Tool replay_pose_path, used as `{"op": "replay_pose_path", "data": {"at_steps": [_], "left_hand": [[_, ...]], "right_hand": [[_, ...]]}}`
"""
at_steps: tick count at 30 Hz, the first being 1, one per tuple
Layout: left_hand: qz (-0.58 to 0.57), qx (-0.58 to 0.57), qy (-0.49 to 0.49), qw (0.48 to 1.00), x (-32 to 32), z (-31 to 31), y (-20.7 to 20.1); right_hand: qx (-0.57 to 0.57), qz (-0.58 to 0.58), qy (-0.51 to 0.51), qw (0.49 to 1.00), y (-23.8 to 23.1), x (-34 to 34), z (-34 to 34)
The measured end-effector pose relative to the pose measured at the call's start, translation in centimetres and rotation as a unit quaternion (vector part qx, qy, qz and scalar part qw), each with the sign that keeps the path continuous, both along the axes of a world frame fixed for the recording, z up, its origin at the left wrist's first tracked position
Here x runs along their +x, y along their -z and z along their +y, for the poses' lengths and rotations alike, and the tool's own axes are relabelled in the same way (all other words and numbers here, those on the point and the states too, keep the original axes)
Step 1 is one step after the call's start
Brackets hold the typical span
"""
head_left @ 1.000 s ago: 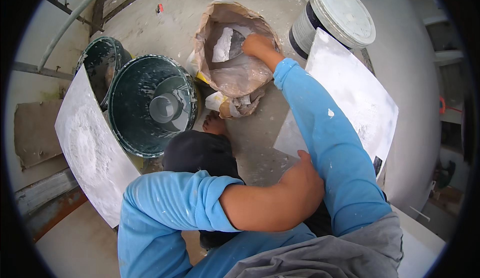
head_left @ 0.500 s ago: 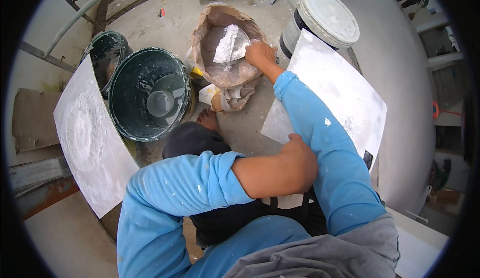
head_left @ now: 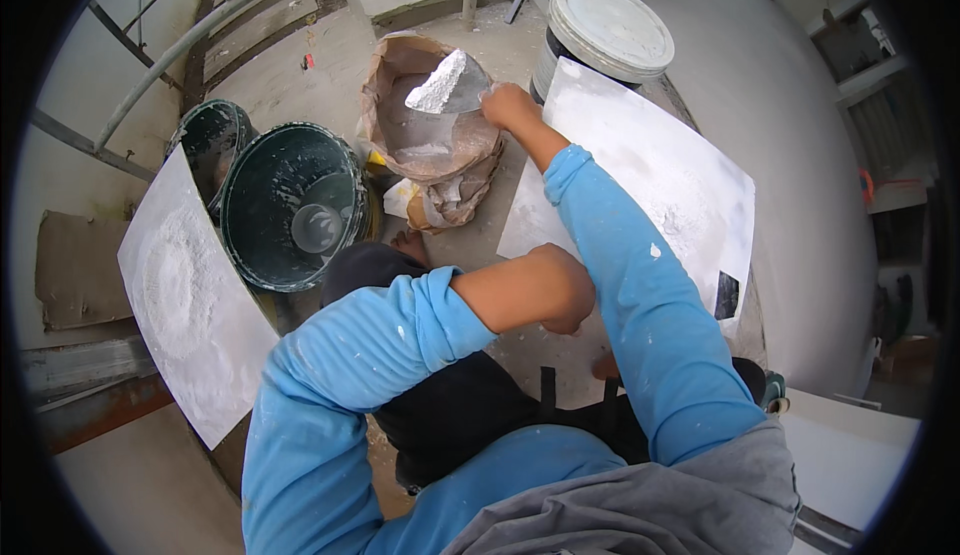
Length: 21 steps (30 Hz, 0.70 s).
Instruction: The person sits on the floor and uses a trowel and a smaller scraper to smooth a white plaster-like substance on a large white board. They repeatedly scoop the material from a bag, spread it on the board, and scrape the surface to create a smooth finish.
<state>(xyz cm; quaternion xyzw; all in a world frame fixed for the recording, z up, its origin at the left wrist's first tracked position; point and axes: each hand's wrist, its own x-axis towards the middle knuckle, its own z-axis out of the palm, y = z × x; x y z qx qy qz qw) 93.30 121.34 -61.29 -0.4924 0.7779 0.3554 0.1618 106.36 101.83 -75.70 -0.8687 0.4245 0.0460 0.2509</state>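
My right hand (head_left: 510,108) grips the edge of a greyish rounded scoop (head_left: 468,90) heaped with white powder (head_left: 437,85). The scoop is tilted above the mouth of a brown paper sack (head_left: 375,105), its sides crumpled and more pale powder inside. Bent across in front of me, my left arm ends in a closed left hand (head_left: 560,290) close to my right sleeve. Its fingers curl under and are partly hidden, with no object showing in them. Left of the sack, a dark green bucket (head_left: 245,220) contains a round translucent container (head_left: 317,227).
A powder-dusted white board (head_left: 215,385) lies at left, another white board (head_left: 620,145) at right. Behind the latter stands a lidded white bucket (head_left: 612,30). A smaller green bucket (head_left: 215,120) sits beyond the large one. Metal railing (head_left: 170,55) runs along the far left.
The scoop of powder has risen and tilted more over the sack in my right hand. My left hand has shifted left, away from my right sleeve. The view has turned slightly.
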Motion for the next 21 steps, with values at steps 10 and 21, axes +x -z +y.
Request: {"op": "replay_pose_path", "data": {"at_steps": [10,21], "left_hand": [[-0.004,0.001,0.013,1.000,0.2,-0.1,0.7],[-0.020,-0.019,-0.009,1.000,-1.2,-0.6,0.8]], "right_hand": [[0.060,-0.109,0.094,0.988,-7.2,-16.9,-7.0],[-0.179,0.058,0.250,0.950,-10.8,-44.6,-10.0]]}}
